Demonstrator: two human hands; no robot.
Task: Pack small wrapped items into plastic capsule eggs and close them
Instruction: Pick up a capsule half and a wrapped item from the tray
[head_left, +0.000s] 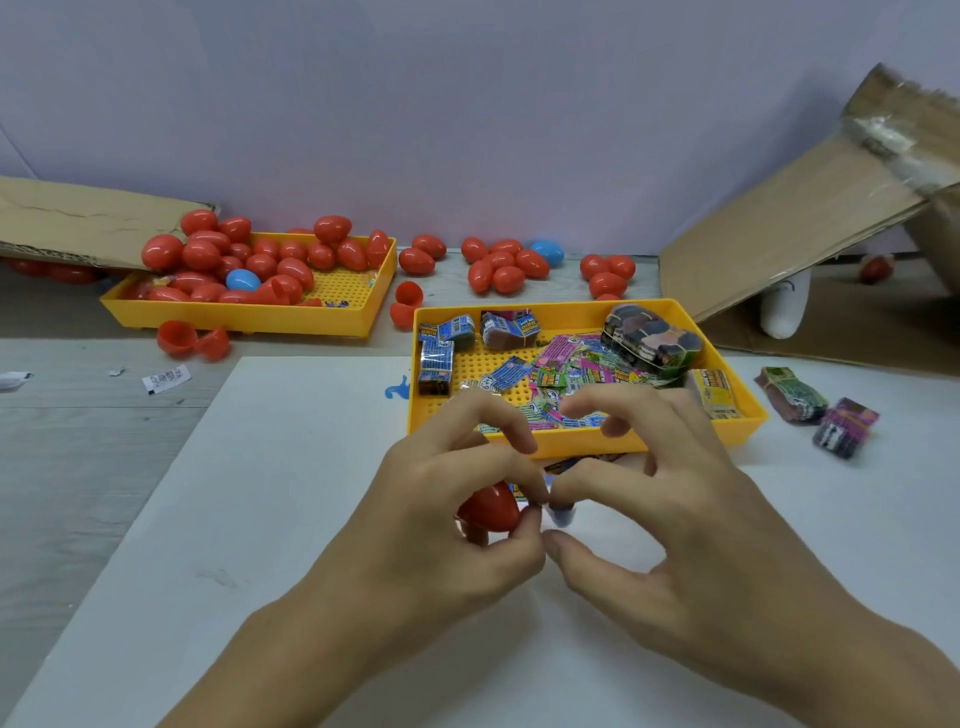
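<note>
Both hands meet low over the white board (260, 519) on the table, nearest of all. Curled fingers of the left hand (441, 525) grip a red capsule egg (491, 506), which sits just above the board at the near centre of the scene; it seems held there so that its mouth faces the other hand. Thumb and forefinger of the right hand (670, 540) pinch a small wrapped item (558, 506) right at the egg, its other fingers arched clear, probably to feed the piece in or fold it small enough to fit. Whether the egg is open or already shut is hidden by the fingers. Just beyond the hands stands the near yellow tray (675, 441) with loose printed packets and banded bundles, close enough that each new piece is a short reach. Two more bundles (818, 410) lie on the board to the right of it. Farther left, a second yellow tray (291, 319) holds a heap of red eggs with one blue egg (242, 279) among them, likely the stock of capsules. More red eggs (506, 265) lie scattered along the far wall, and open red halves (192, 340) lie beside the far tray. Cardboard flaps (795, 228) lean at far right and left.
</note>
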